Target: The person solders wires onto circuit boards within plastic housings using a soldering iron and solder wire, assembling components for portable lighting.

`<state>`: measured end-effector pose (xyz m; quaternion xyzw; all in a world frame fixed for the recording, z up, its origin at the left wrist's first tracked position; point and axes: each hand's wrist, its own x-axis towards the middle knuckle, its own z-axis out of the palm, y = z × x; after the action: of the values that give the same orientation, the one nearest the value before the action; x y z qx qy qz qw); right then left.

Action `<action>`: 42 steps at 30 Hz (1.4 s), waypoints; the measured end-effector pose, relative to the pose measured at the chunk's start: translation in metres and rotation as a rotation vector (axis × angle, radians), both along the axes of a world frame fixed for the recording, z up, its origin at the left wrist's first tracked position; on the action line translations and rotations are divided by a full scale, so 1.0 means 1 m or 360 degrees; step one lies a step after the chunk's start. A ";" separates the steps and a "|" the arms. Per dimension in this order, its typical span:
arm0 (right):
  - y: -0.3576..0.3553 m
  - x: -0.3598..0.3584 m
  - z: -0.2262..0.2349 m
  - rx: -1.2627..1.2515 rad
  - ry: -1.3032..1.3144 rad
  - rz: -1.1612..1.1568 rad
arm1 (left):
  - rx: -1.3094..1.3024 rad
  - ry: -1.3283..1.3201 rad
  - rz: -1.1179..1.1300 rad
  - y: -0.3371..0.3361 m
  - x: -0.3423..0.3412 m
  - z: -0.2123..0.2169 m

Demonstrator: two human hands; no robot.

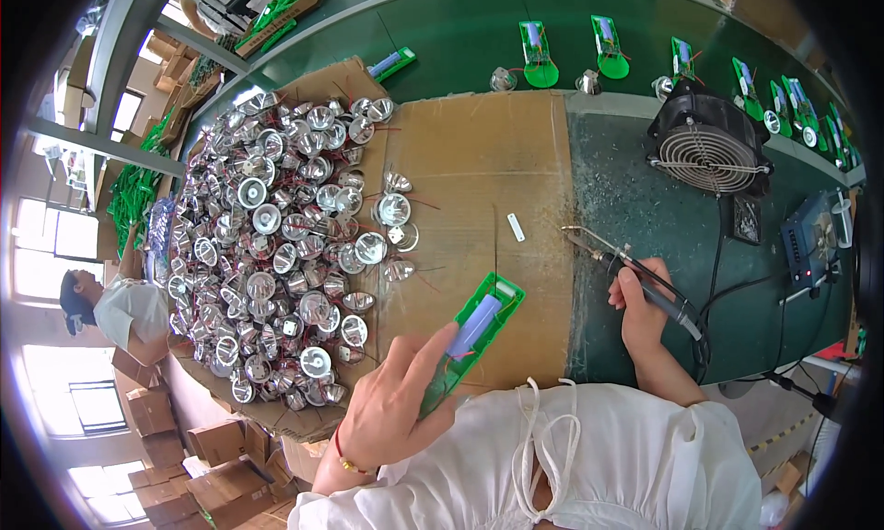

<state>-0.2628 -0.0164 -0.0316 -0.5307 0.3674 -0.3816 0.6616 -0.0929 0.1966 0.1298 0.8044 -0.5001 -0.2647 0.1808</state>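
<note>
My left hand (396, 392) is closed round the lower end of a long green plastic casing (509, 300). A purple cylindrical battery (474, 327) lies inside the casing, with thin wires and a dark upright wire at its far end. Fingers of my right hand (642, 314) grip a soldering iron (603, 249), whose thin metal feed tube runs along it. The iron's tip points left, over the edge of the cardboard and apart from the casing. A small white strip (516, 227) lies on the cardboard (470, 152) between tip and casing.
A large heap of silver lamp reflectors (267, 244) with red wires covers the left side. A black fan (704, 152) and a blue soldering station (810, 244) stand at right. Several green casings (610, 46) line the back. Another person (124, 314) is at far left.
</note>
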 end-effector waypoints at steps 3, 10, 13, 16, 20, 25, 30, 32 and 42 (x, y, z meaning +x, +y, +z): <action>-0.001 0.000 0.000 0.0011 0.0002 -0.0038 | 0.0025 -0.0021 -0.0039 -0.013 0.003 -0.020; 0.001 0.004 0.005 -0.0010 0.0014 -0.0019 | -0.0305 -0.0187 0.0068 -0.047 -0.024 -0.101; -0.001 0.001 0.003 0.0008 -0.0021 -0.0012 | -0.0366 -0.0181 0.0019 -0.053 -0.023 -0.113; -0.001 0.002 0.004 -0.0008 -0.0054 -0.0039 | -0.0392 -0.0107 0.0065 -0.060 -0.020 -0.121; -0.001 0.005 0.005 -0.0031 -0.0076 -0.0077 | -0.0419 -0.0218 0.0264 -0.087 -0.013 -0.121; 0.000 0.000 0.008 -0.0025 -0.0123 -0.0024 | -0.0493 -0.0137 0.0260 -0.090 -0.016 -0.129; 0.014 0.004 0.014 -0.0162 -0.0256 -0.0048 | -0.0484 -0.0170 0.0165 -0.082 -0.032 -0.097; 0.011 0.004 0.026 -0.0445 -0.0364 0.0171 | -0.0441 -0.0148 0.0223 -0.079 -0.040 -0.088; 0.030 0.007 0.043 0.0801 -0.0319 0.0709 | -0.0825 -0.0281 -0.0039 -0.051 -0.049 -0.093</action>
<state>-0.2556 0.0132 0.0110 -0.3779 0.2582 -0.1756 0.8716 -0.1416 0.1452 0.0370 0.7452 -0.5746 -0.0587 0.3332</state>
